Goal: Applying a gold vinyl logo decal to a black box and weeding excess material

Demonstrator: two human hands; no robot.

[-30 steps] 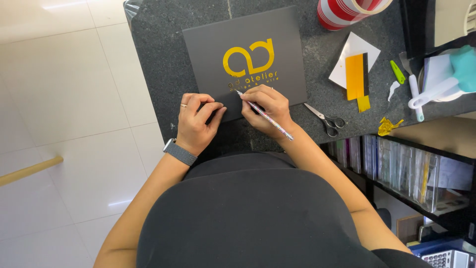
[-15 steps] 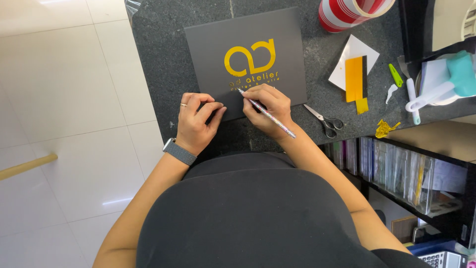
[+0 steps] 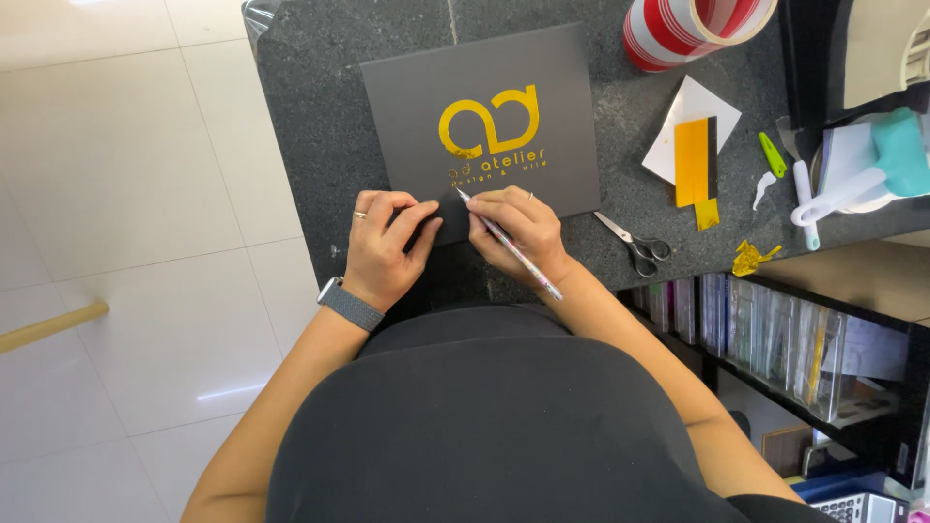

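Left hand presses flat on dark grey card with gold logo; right hand grips thin pen-like tool, tip at the card's lower edge.

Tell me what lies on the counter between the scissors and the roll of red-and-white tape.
In the head view, a white sheet bearing a yellow strip lies between the scissors and the tape roll; otherwise bare dark counter.

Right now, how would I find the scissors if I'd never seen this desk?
Start at the dark stone counter and find the grey card with the gold design. Just off its lower right corner, past the right hand, lie the scissors: the only shiny metal thing with two finger loops.
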